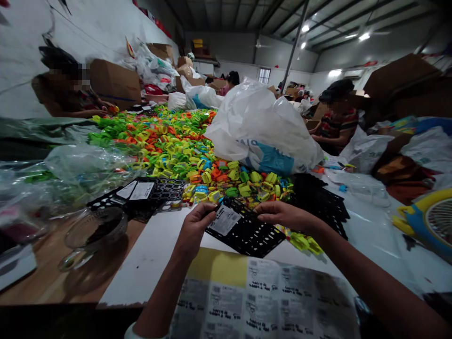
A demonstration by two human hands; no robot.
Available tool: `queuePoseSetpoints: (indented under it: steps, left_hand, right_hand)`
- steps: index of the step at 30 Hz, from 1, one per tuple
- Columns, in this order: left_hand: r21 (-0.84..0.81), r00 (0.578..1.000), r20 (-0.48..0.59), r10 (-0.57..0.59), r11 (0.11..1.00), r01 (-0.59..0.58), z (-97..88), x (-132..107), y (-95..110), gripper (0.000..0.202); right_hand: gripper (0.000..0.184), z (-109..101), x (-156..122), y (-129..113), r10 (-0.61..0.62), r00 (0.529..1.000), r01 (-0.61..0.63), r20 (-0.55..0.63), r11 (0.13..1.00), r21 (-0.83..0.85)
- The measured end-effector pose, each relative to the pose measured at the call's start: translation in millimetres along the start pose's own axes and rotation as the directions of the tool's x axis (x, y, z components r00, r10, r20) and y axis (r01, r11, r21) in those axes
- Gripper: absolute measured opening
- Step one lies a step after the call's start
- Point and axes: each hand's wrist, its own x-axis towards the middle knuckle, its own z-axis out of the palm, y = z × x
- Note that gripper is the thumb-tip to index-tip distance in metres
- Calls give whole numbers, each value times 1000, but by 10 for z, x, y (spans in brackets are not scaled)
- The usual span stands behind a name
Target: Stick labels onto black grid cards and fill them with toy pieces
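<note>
Dim workshop [229, 44], black perforated sheet [261, 238] over a white tabletop [137, 266], long axis slanting from far left to near right, white sticker [225, 220] toward the left end, left hand [195, 225] pinching the far-left corner, right hand [284, 215] pinching the far edge.

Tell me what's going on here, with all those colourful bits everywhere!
Someone is holding a black sheet full of holes up by its edge, with the left hand and right hand. A white label lies on it. Closer in is a sheet of printed labels with a bare yellow patch. Beyond the hands spreads a big heap of bright plastic pieces, next to a large white bag. Other people sit farther back.
</note>
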Motion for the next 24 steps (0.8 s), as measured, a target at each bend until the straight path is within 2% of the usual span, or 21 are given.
queuePoseSetpoints:
  steps: [4,8,11,15,17,19,20,22,24]
  left_hand:
    - [32,999,42,25,999,-27,-14,8,28,22]
    - [170,996,45,73,982,-80,1,3,48,20]
    - [186,992,83,100,976,-114,36,-1,73,18]
    - [155,981,86,172,971,-184,128,3,90,17]
    - [122,985,13,169,978,-170,127,46,82,18]
    - [9,985,-129,117,993,-116,54,118,73,24]
    - [-58,975,-205,79,994,-93,-8,156,74,28]
    - [-150,946,-323,18,986,-70,-167,220,90,37]
    - [-167,914,-405,-10,984,-64,-331,246,121,44]
  right_hand:
    - [40,68,10,49,-54,994,45,-97,995,-93]
    - [45,118,64,76,-49,987,37,-151,996,-80]
    - [47,128,156,176,32,989,-29,-148,999,28]
    - [53,127,314,346,158,953,-122,-257,981,148]
    - [53,98,341,372,157,942,-112,-297,980,162]
    - [51,33,312,372,139,922,-82,-360,982,169]
    - [50,-14,279,382,127,898,-68,-422,986,153]
    - [48,-126,200,457,104,815,-68,-569,994,84]
    - [48,-229,144,608,96,731,-140,-676,990,-10]
